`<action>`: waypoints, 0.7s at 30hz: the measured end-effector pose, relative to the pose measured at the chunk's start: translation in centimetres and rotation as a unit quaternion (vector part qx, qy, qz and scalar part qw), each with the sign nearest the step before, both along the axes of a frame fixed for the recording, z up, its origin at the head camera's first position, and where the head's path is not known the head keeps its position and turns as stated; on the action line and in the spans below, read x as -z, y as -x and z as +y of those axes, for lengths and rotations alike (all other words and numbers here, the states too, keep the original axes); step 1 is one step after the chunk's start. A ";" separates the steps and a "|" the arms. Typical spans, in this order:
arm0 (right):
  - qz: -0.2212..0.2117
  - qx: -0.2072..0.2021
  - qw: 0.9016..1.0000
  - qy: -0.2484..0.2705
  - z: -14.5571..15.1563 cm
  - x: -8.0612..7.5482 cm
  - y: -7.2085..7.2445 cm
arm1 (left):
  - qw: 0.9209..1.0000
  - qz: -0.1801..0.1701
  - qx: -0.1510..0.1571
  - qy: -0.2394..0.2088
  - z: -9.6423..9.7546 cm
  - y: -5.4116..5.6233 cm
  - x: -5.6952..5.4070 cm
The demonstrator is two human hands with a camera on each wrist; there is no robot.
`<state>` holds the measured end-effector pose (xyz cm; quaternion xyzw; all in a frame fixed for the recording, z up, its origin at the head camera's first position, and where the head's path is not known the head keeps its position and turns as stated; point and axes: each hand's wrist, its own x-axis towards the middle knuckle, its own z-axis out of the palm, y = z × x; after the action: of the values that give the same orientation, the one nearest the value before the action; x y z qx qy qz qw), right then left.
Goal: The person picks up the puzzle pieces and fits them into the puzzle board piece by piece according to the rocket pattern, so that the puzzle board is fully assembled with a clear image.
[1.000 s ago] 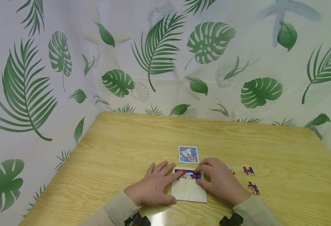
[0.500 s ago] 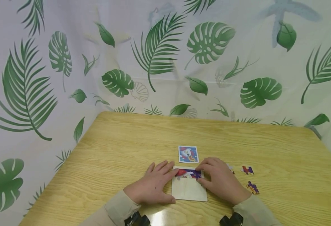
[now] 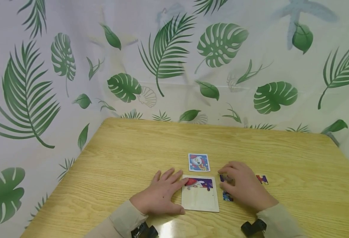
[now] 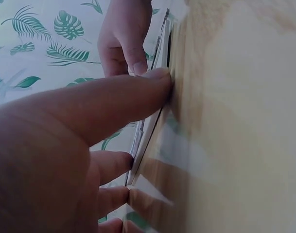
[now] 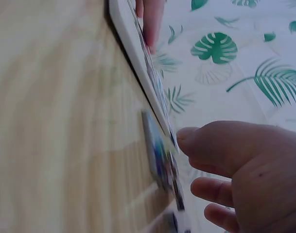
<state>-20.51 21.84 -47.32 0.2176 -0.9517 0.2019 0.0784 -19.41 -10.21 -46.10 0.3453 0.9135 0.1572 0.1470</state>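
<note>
Your left hand (image 3: 159, 198) lies at the left side of the white puzzle tray (image 3: 200, 201), its fingers spread wide. One finger reaches over the rim, and the thumb is by the near left corner. The tray is flat on the table (image 3: 133, 145). It looks light and stiff and may slide on the smooth top, so its rim is the good place to hold it.

Inside the tray, red, white and purple pieces (image 3: 202, 182) make a row along the far end. The rest of its floor is bare. Just past the far rim lies a small picture card (image 3: 199, 162), which looks thin and bendy.

Right of the tray is a dark loose piece (image 3: 222, 178), and nearer you a blue piece (image 3: 227, 196). They look light, stiff and thin, with knobs that might bend, so the side edges are best to pinch.

Your right hand (image 3: 246, 186) is over them, fingers bent, with a gap to the thumb; I can't tell if it grips one. Farthest right of the tray lies a red and purple piece (image 3: 262, 179), partly hidden by your hand.
</note>
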 end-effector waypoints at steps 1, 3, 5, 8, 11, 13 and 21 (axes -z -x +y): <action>-0.003 0.003 1.000 0.003 0.4 0.0 0.1 | 1.000 -0.001 0.000 -0.001 0.0 0.0 0.0; -0.008 0.007 1.000 0.006 1.3 0.1 0.2 | 1.000 -0.002 0.000 -0.002 -0.1 0.0 -0.1; -0.012 0.010 1.000 0.006 2.0 0.1 0.3 | 1.000 -0.002 -0.001 -0.002 -0.1 0.0 -0.1; -0.023 0.015 1.000 0.001 2.9 -0.1 0.3 | 1.000 -0.004 -0.001 -0.003 -0.1 0.0 -0.2; -0.033 0.015 0.999 -0.006 3.2 -0.3 0.2 | 1.000 -0.005 -0.001 -0.003 -0.1 0.1 -0.2; -0.037 0.014 0.999 -0.006 3.3 -0.3 0.2 | 1.000 -0.005 0.000 -0.004 -0.1 0.0 -0.2; -0.042 0.013 0.999 -0.009 3.2 -0.3 0.2 | 1.000 -0.001 -0.002 -0.003 -0.1 0.0 -0.2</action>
<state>-20.67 25.07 -46.97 0.1973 -0.9586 0.2017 0.0391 -19.44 -10.33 -45.86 0.3441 0.9135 0.1604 0.1461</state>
